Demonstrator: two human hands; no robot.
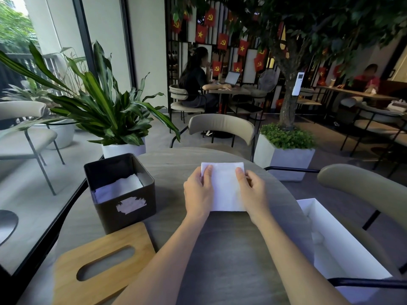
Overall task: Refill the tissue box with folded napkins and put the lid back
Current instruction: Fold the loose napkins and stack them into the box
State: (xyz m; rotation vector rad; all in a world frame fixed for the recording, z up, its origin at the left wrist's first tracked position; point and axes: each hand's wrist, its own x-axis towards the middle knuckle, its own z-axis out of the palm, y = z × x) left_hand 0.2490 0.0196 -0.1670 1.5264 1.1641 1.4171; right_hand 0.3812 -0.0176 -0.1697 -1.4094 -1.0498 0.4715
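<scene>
Plain white napkin (224,190). The tissue box (105,213) is dark brown-black with a torn whitish sticker patch (131,205) on the front, and the lid (105,241) is light honey wood. The table (231,249) is grey wood grain. Red flags (200,34) with yellow stars at the back.

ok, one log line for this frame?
napkin: on table | left hand: holds napkin | right hand: holds napkin | tissue box: open, partly filled | lid: off, beside box

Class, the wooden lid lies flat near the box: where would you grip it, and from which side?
Probably pinch the wooden lid from above by its near long edge, thumb through its oval slot. It lies flat on the table, so only edges and slot offer purchase.
</scene>
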